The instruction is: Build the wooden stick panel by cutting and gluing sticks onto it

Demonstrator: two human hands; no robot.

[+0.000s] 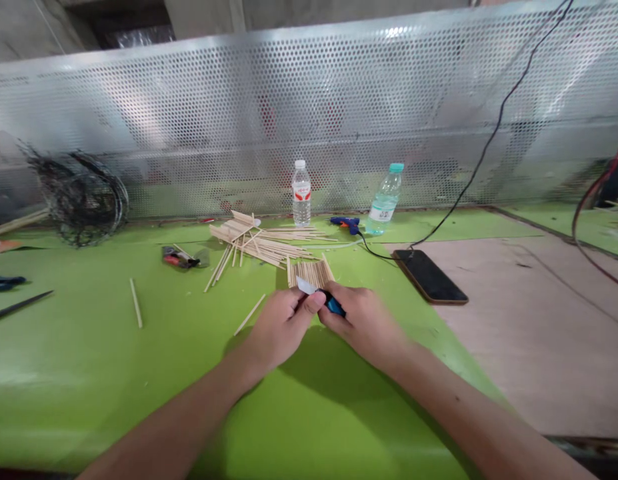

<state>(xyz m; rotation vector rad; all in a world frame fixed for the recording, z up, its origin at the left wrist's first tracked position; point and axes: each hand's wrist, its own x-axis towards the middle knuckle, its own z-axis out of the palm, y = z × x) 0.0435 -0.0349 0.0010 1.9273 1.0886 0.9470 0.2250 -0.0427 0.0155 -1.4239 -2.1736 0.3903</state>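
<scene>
My right hand (361,320) is closed round a blue utility knife (333,305), whose bare blade (305,286) points left and away from me. Fingers curled, my left hand (286,320) meets it at the front of the knife, the thumb pressed by the base of the blade. Whatever else the left fingers pinch is hidden. Just beyond both hands lies a small panel of thin wooden sticks (311,272) set side by side, with longer sticks along its two sides. The blade overlaps its near edge in view; whether they touch I cannot tell.
Behind lies a pile of wooden sticks (269,247). A clear bottle (301,200), a green-capped bottle (386,200) and a blue glue gun (346,223) with a cord stand farther back. A phone (431,277) lies right; pliers (6,283), scissors-like blade (21,307) and wire coil (83,197) left.
</scene>
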